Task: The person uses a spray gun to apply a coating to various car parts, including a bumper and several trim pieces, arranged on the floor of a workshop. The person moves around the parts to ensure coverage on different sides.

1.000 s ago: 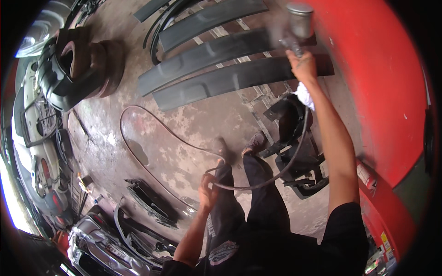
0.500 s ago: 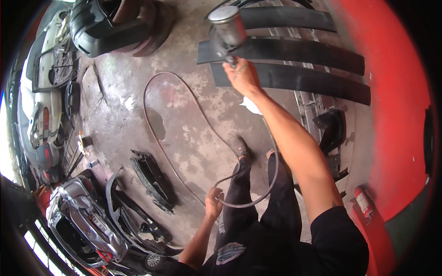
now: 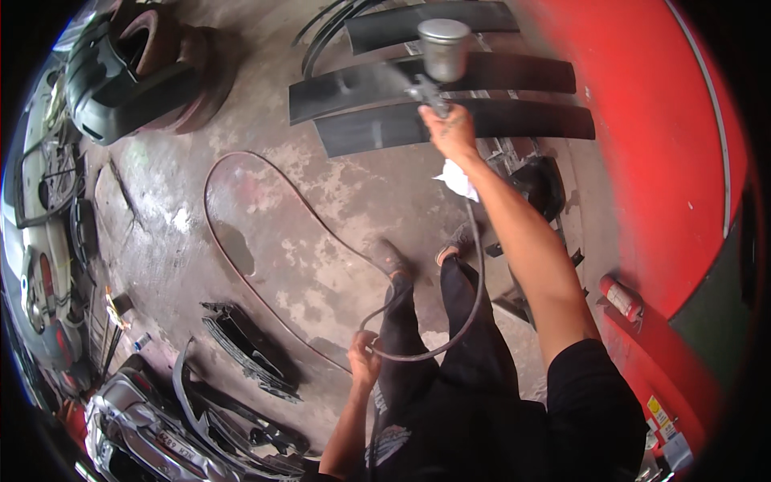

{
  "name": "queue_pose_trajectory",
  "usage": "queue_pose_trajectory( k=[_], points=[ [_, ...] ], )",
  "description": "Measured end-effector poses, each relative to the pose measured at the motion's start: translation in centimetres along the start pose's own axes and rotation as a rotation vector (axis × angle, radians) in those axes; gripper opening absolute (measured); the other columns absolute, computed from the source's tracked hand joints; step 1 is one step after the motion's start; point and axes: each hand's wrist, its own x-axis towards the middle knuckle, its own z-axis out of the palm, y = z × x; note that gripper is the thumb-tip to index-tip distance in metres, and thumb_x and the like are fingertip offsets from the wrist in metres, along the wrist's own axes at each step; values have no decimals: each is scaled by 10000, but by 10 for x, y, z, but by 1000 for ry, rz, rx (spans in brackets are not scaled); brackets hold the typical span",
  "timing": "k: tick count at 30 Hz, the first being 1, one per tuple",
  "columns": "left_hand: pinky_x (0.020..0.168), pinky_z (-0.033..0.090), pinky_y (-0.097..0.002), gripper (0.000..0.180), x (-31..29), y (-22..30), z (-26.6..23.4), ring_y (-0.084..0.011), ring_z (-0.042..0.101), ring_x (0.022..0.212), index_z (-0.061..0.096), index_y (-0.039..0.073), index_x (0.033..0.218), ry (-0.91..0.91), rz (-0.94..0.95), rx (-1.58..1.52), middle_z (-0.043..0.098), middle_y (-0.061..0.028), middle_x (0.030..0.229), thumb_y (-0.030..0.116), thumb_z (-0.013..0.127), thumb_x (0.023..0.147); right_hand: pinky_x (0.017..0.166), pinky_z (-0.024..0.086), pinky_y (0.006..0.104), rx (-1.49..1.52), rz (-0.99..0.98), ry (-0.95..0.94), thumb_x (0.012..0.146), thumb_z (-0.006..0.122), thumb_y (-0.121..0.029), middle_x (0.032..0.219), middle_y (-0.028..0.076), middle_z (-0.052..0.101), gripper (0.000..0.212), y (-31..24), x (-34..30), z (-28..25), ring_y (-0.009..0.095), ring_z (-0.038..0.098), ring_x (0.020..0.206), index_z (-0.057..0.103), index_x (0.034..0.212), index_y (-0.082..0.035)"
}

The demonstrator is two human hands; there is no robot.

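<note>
The cup (image 3: pixel 445 55) on your spray gun (image 3: pixel 431 93) is smooth, dull-shining metal. Your far panels (image 3: pixel 522 119) look like smooth, matt plastic; your hose (image 3: pixel 480 265) looks rubbery, the white wad (image 3: pixel 458 180) soft, cloth or paper. At left, your rough, blotched floor (image 3: pixel 321 213) turns glossy; near left, the silver bumper (image 3: pixel 138 411) gleams.
</note>
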Motion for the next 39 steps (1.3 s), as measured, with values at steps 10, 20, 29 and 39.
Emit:
queue_pose_trajectory(
  k=[10,20,29,39],
  points=[
    [814,534,-389,115,10,-12,17,-333,675,867,653,-10,951,-75,119,-62,670,-167,957,10,691,843,794,535,503,-410,111,717,927,725,-376,879,271,732,398,127,-9,-189,449,719,935,727,999,16],
    [737,512,-398,85,-4,-34,-31,-312,650,808,646,7,945,4,59,80,658,-145,910,24,670,865,773,542,528,-165,-109,192,964,678,-326,885,244,729,305,33,-72,28,458,710,889,700,1058,-37],
    [773,525,-425,88,-35,-57,-40,-367,664,860,664,11,920,-4,28,141,672,-167,952,15,690,836,742,544,418,210,-300,-280,953,705,-303,840,212,723,319,-25,-126,151,320,718,795,709,1121,-31],
    [799,529,-449,125,-10,-49,-32,-396,666,886,673,29,949,-221,62,129,673,-170,970,-11,678,832,676,543,431,28,49,138,941,727,-279,775,162,730,302,96,-107,-18,275,723,701,721,1056,0]
  ],
)
